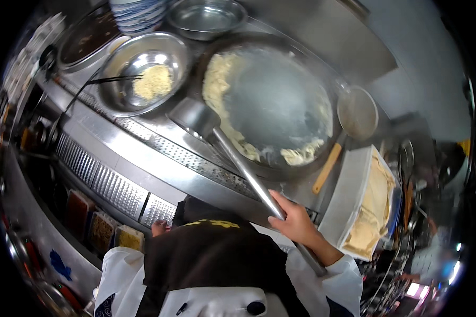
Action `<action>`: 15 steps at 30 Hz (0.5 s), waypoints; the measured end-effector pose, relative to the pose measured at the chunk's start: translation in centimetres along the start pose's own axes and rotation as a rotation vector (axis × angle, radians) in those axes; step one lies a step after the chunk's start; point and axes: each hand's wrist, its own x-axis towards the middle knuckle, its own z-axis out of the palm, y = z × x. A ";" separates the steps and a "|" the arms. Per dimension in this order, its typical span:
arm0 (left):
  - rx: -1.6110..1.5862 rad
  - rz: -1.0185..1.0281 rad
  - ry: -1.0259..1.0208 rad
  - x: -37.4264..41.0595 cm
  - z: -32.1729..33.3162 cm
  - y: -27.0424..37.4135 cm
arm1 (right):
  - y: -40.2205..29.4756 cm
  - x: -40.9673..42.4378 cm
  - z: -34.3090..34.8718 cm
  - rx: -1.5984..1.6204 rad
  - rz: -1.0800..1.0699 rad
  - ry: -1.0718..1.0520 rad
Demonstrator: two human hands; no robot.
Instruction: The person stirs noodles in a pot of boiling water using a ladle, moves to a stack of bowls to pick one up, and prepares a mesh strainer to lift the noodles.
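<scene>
My right hand (295, 222) is closed around the long metal handle of a large steel ladle (196, 117). The ladle's bowl is by the near left rim of a big round pan of cloudy liquid (275, 95), where pale dough-like pieces (216, 79) lie along the edge. Near my dark apron (218, 253), at its left side, my left hand (160, 228) is partly hidden; its hold cannot be made out. A steel bowl (113, 95) left of the pan holds a pale yellow crumbly heap (154, 82) and dark chopsticks (115, 79).
A wooden-handled strainer (357, 113) rests right of the pan, near a white box of pale dough (371, 210). Stacked bowls (138, 16), an empty-looking steel basin (207, 18) and a tray of dark sauce (89, 37) stand at the back. A person (424, 253) is far right.
</scene>
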 end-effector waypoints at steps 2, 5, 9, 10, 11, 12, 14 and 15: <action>0.028 -0.019 -0.024 0.4 0.0 0.2 | 0.5 -1.2 -0.8 0.314 0.164 0.005; 0.006 0.056 -0.138 1.3 -1.1 0.2 | 2.5 -3.0 -1.4 0.644 0.212 0.180; 0.227 0.168 -0.113 3.7 -1.5 -2.9 | 3.6 -5.3 -2.4 0.802 0.364 0.420; 0.382 0.247 -0.103 5.3 -1.8 -3.8 | 4.1 -6.1 -2.6 0.855 0.411 0.488; 0.378 0.246 -0.131 5.7 -1.8 -3.7 | 5.0 -6.6 -2.6 0.831 0.401 0.521; 0.374 0.245 -0.158 6.1 -1.8 -3.5 | 5.7 -7.1 -2.6 0.833 0.406 0.542; 0.362 0.250 -0.199 6.1 -1.6 -2.3 | 6.8 -8.1 -2.5 0.833 0.412 0.585; 0.343 0.250 -0.217 3.8 -0.6 0.8 | 7.0 -8.3 -2.4 0.829 0.421 0.590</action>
